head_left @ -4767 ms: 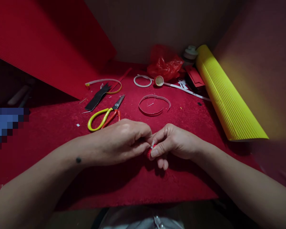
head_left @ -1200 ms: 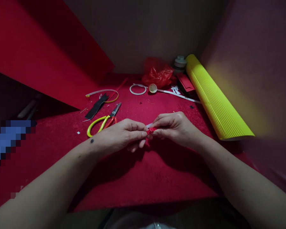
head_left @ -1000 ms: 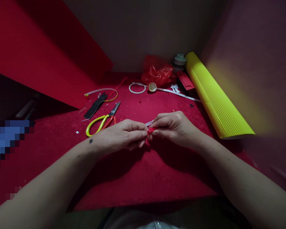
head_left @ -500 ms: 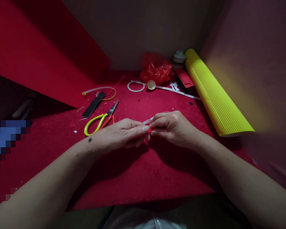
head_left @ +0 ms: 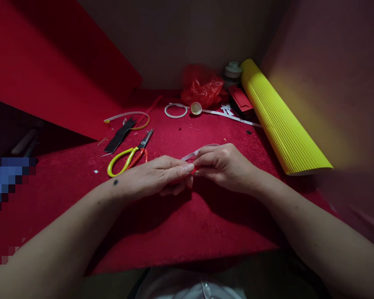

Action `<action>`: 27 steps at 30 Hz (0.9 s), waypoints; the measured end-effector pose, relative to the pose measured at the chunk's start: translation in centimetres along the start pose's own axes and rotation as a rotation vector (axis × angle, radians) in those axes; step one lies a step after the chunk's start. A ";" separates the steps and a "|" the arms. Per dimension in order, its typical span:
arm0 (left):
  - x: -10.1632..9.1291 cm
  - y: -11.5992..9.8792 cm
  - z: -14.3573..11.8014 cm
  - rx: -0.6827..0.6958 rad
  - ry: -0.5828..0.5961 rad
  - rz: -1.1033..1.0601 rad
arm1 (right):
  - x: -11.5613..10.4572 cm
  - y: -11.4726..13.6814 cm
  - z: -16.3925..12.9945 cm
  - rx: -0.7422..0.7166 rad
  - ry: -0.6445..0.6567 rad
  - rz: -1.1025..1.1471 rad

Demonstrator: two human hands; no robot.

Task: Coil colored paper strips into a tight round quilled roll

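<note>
Over the red-covered table my left hand (head_left: 166, 172) and my right hand (head_left: 222, 164) meet, both pinched closed at the fingertips. A thin white strip (head_left: 189, 156) curves up behind the fingers from the left fingertips toward the right hand. A small bright red piece (head_left: 195, 169) shows between the two hands, mostly hidden by the fingers, so its shape is unclear. Just beyond my left wrist lie scissors (head_left: 132, 155) with yellow and red handles, partly covered by that hand.
A black strip (head_left: 120, 135) and a yellow-white loop (head_left: 146, 120) lie left. Farther back are a white ring (head_left: 175, 111), a tape roll (head_left: 195, 109), a red plastic bag (head_left: 204, 89) and a bottle (head_left: 233, 72). A yellow corrugated roll (head_left: 283, 124) leans right; a red sheet (head_left: 59, 70) stands left.
More of the white strip shows above the fingers, arching between the hands. The hands stay together, with a slight shift of the fingers. The whole view has shifted a little.
</note>
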State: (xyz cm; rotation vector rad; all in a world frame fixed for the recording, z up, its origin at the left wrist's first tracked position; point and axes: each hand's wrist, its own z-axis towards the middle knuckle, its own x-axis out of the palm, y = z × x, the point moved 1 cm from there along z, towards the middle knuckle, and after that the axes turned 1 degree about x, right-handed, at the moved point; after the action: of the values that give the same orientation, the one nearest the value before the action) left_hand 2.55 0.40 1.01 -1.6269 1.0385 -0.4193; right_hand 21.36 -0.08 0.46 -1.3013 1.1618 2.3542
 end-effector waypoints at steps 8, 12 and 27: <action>0.2 -0.4 0.1 -0.017 0.005 0.047 | 0.2 0.1 0.0 -0.043 -0.001 -0.019; 0.2 -0.3 0.2 -0.035 -0.021 0.050 | 0.2 0.1 0.0 -0.038 -0.004 -0.028; -0.3 -0.4 -0.5 0.062 -0.006 0.085 | 0.1 0.5 -0.2 -0.103 -0.119 0.078</action>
State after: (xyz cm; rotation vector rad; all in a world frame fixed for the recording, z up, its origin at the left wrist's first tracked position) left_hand 2.13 0.36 1.60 -1.5220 1.0764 -0.3862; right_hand 21.19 -0.61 0.55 -1.1477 1.0877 2.5396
